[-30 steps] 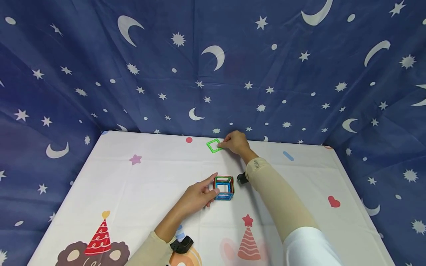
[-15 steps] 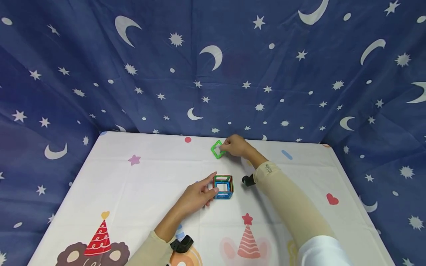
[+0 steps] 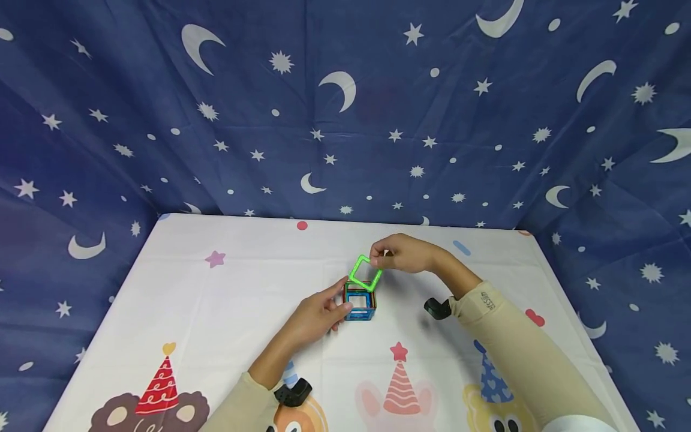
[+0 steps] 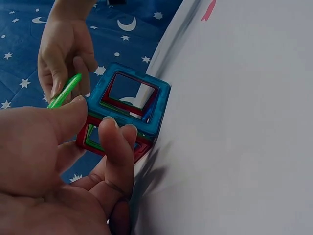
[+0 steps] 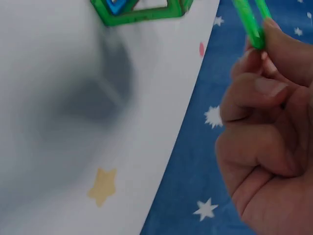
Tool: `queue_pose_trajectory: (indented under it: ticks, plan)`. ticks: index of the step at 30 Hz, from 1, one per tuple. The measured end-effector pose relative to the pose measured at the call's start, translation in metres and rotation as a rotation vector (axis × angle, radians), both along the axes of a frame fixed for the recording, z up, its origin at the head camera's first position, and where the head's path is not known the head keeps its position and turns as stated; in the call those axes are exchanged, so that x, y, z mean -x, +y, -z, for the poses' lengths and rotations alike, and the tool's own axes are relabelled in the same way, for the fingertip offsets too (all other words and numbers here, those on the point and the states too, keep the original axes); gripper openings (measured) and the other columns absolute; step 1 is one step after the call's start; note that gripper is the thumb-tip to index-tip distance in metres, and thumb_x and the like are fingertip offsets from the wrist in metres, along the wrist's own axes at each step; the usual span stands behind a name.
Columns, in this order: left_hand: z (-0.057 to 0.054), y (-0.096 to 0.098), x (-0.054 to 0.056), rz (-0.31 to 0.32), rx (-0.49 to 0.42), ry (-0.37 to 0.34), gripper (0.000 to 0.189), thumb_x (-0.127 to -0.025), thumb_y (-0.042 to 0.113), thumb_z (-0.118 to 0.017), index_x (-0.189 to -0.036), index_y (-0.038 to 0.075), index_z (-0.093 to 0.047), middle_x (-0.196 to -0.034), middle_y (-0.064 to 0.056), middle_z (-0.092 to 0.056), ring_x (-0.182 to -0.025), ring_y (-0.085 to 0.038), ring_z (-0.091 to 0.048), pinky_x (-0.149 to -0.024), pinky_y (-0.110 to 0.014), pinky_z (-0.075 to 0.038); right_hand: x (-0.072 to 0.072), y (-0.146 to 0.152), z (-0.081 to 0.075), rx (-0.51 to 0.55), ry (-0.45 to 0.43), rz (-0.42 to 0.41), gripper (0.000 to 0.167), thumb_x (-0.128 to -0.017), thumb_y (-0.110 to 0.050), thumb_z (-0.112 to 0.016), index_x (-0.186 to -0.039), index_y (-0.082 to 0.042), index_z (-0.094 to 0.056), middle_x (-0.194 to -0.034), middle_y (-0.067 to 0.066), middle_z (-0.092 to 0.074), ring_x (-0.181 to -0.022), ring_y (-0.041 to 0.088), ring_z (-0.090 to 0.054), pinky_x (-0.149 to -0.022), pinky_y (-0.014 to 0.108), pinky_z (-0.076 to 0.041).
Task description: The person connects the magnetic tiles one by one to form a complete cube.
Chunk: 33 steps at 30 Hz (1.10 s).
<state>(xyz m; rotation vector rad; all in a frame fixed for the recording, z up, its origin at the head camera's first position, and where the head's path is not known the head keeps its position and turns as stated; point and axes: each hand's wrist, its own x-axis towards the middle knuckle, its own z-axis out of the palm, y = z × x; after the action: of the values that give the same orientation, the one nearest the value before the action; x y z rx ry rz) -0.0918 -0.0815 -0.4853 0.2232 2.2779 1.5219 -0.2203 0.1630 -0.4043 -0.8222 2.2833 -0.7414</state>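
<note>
A small cube of magnetic tiles (image 3: 360, 314), with blue, red and green square frames, sits on the table in the head view. My left hand (image 3: 315, 315) holds it from the left side, thumb and fingers at its edges. In the left wrist view a blue square tile (image 4: 164, 105) of the cube faces the camera. My right hand (image 3: 405, 253) pinches a bright green square magnetic tile (image 3: 353, 277) by one corner, tilted, close over the cube's far top edge. In the right wrist view the green tile (image 5: 252, 29) sits between thumb and forefinger.
The table (image 3: 259, 300) wears a white cloth printed with stars, hearts and party-hat animals. A dark blue curtain (image 3: 324, 120) with moons and stars rises behind the far edge. Black wrist cameras (image 3: 293, 393) sit on both forearms.
My right hand has carried the green tile from near the table's far edge toward me, over to the cube. The left hand and the cube stay almost in place.
</note>
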Motion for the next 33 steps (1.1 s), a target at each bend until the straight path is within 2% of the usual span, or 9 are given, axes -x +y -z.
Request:
queue_pose_trajectory:
  ticks: [2,6,15,21,27,30,33]
  plan:
    - [0.001,-0.001,0.0,0.007,-0.005,0.01,0.064,-0.102,0.034,-0.064,-0.159,0.029,-0.037,-0.074,-0.003,-0.063,-0.06,-0.015,-0.054,-0.054,-0.026,-0.042,-0.005,-0.004,-0.002,-0.031,0.052,-0.06,0.019,-0.101,-0.027,-0.065,-0.093,-0.011,-0.069,-0.077,-0.007,-0.054,-0.077,0.013,-0.051,-0.071,0.031,-0.043]
    - [0.002,-0.002,0.001,0.015,-0.018,0.019,0.064,-0.102,0.032,-0.064,-0.16,0.026,-0.036,-0.076,-0.004,-0.063,-0.061,-0.015,-0.054,-0.053,-0.025,-0.041,-0.01,-0.011,-0.003,-0.071,0.086,-0.128,0.019,-0.1,-0.029,-0.067,-0.084,-0.018,-0.067,-0.074,-0.008,-0.054,-0.073,0.011,-0.051,-0.068,0.028,-0.041]
    - [0.003,-0.001,0.0,0.011,-0.058,0.006,0.066,-0.1,0.036,-0.065,-0.16,0.028,-0.037,-0.078,-0.001,-0.063,-0.066,-0.021,-0.061,-0.054,-0.023,-0.039,-0.012,-0.023,-0.001,-0.123,0.109,-0.19,0.02,-0.098,-0.028,-0.07,-0.081,-0.019,-0.067,-0.071,-0.01,-0.052,-0.069,0.008,-0.048,-0.065,0.025,-0.039]
    - [0.002,0.0,-0.001,0.015,-0.062,0.013,0.066,-0.101,0.036,-0.065,-0.16,0.026,-0.037,-0.077,-0.004,-0.063,-0.062,-0.017,-0.055,-0.053,-0.023,-0.038,-0.014,-0.031,0.002,-0.118,0.233,-0.177,0.019,-0.093,-0.028,-0.077,-0.077,-0.02,-0.068,-0.069,-0.011,-0.054,-0.068,0.006,-0.049,-0.064,0.024,-0.041]
    - [0.002,0.0,-0.002,0.013,-0.056,0.015,0.066,-0.101,0.036,-0.065,-0.159,0.025,-0.037,-0.077,-0.006,-0.063,-0.06,-0.014,-0.051,-0.052,-0.023,-0.038,-0.021,-0.031,0.01,-0.11,0.323,-0.125,0.016,-0.09,-0.027,-0.08,-0.078,-0.022,-0.071,-0.072,-0.012,-0.058,-0.07,0.008,-0.051,-0.066,0.026,-0.044]
    - [0.002,0.0,-0.001,0.014,-0.049,0.012,0.066,-0.101,0.036,-0.065,-0.159,0.027,-0.037,-0.077,-0.006,-0.064,-0.06,-0.014,-0.051,-0.052,-0.023,-0.037,-0.025,-0.026,0.015,-0.107,0.362,-0.092,0.011,-0.092,-0.032,-0.077,-0.087,-0.023,-0.075,-0.078,-0.014,-0.06,-0.073,0.009,-0.053,-0.068,0.026,-0.046]
    - [0.002,-0.002,-0.001,0.018,-0.031,0.026,0.067,-0.101,0.037,-0.065,-0.16,0.027,-0.036,-0.077,-0.006,-0.064,-0.059,-0.014,-0.051,-0.052,-0.024,-0.038,-0.031,-0.016,0.019,-0.092,0.36,-0.041,0.025,-0.091,-0.041,-0.077,-0.104,-0.02,-0.078,-0.084,-0.012,-0.062,-0.076,0.01,-0.054,-0.069,0.027,-0.048]
